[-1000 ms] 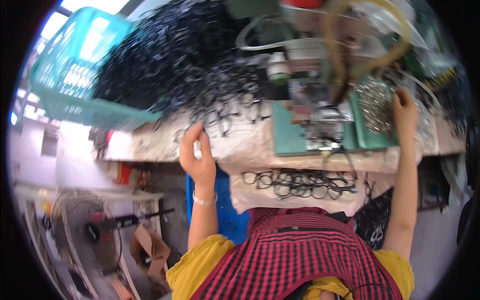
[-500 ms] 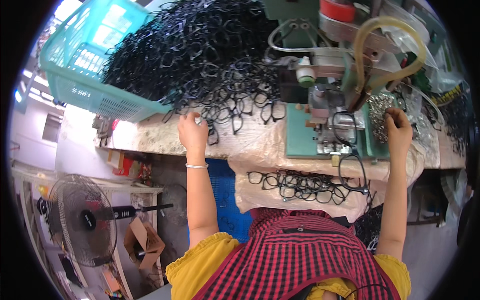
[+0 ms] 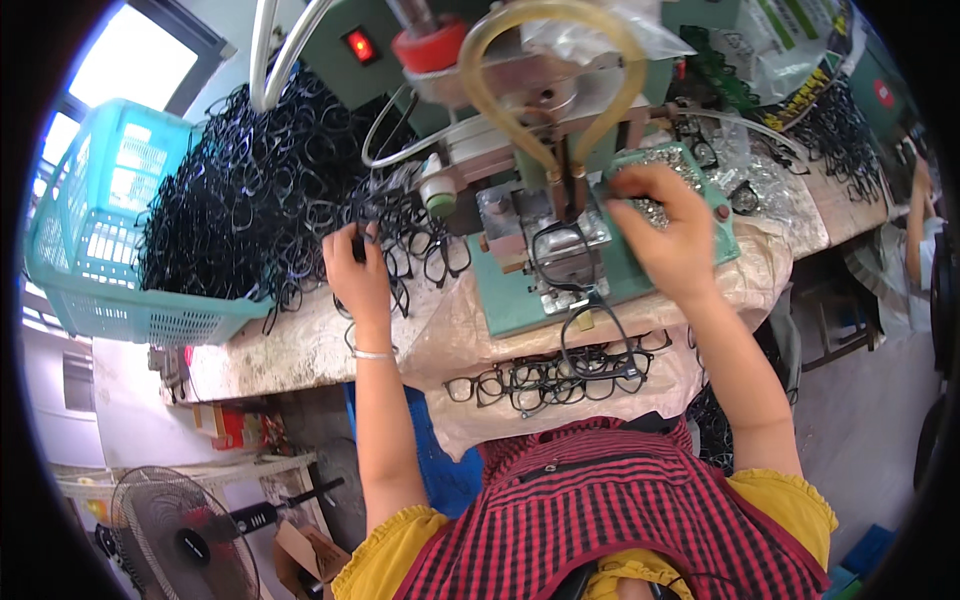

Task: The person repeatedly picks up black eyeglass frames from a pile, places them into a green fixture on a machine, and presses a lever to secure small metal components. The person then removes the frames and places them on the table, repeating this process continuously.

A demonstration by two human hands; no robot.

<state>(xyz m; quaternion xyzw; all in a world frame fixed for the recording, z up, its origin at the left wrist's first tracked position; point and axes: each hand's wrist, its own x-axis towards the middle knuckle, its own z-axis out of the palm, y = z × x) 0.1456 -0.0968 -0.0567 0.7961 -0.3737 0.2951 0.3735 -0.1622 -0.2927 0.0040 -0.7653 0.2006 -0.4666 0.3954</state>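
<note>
My left hand (image 3: 358, 282) is at the edge of a heap of black glasses frames (image 3: 265, 200), fingers closed around a dark piece of a glasses frame (image 3: 360, 243). My right hand (image 3: 672, 240) is beside the head of a green bench machine (image 3: 515, 312), thumb and fingers bent together; anything tiny between them cannot be made out. One black glasses frame (image 3: 625, 345) sits in the machine's metal fixture (image 3: 575, 280), one rim up by the tool tip and the other hanging over the front. Small metal parts (image 3: 665, 160) fill the tray behind my right hand.
A turquoise basket (image 3: 180, 320) holds part of the heap on the left. More glasses frames (image 3: 520, 380) lie on the cloth over my lap. A yellowish hose (image 3: 630, 60) loops above the machine. A fan (image 3: 185, 540) stands low left. Another person's arm (image 3: 915, 225) shows far right.
The view has shifted, bringing the machine nearer the middle. My right hand has gone from the parts tray to beside the machine's head. My left hand has closed on a dark frame piece.
</note>
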